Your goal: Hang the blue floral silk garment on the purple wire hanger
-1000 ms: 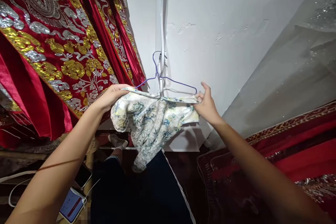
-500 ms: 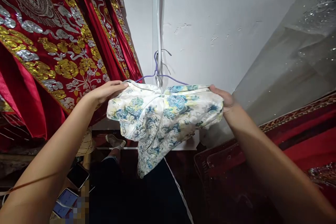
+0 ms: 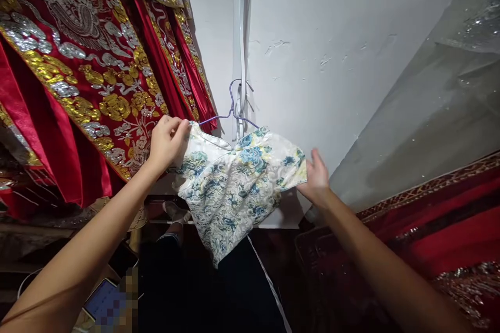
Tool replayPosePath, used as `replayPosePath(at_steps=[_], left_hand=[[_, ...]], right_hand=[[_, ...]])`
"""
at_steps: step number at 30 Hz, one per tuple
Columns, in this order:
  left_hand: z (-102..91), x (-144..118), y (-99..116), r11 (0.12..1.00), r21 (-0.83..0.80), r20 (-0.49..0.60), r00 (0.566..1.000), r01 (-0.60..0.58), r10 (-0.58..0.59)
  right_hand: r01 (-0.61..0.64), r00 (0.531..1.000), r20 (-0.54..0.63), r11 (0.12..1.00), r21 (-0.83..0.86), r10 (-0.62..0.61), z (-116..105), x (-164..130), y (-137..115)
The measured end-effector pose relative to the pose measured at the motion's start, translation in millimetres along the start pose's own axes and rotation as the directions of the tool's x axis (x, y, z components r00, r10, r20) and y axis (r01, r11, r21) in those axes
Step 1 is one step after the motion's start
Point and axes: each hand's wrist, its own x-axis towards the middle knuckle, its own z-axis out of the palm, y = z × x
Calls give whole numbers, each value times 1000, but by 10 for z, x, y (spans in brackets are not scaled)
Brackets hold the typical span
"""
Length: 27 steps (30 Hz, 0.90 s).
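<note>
Even, fairly bright light on white wall (image 3: 332, 62); source out of frame, seemingly above. Soft shadow beside white conduit (image 3: 242, 36) and behind purple hanger (image 3: 234, 109). Lower frame dim, floor area nearly black, detail lost. Sequins on red embroidered cloth (image 3: 78, 62) throw small glints; no harsh glare. Floral garment (image 3: 234, 187) sharp, well lit. Slight motion blur on right hand (image 3: 317, 179). Wide-angle stretch at edges, forearms elongated, wall lines bent. Pixelated patch bottom left over phone screen (image 3: 107, 302)
</note>
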Motion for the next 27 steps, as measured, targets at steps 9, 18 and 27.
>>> replayPosePath(at_steps=[9, 18, 27], left_hand=[[120, 95, 177, 997, 61, 94, 994, 45, -51], [257, -104, 194, 831, -509, 36, 971, 223, -238], [271, -331, 1099, 417, -800, 422, 899, 432, -121]], right_hand=[[16, 999, -30, 978, 208, -9, -108, 170, -1007], [29, 742, 670, 1000, -7, -16, 334, -47, -1189], [545, 836, 296, 643, -538, -461, 1115, -26, -627]])
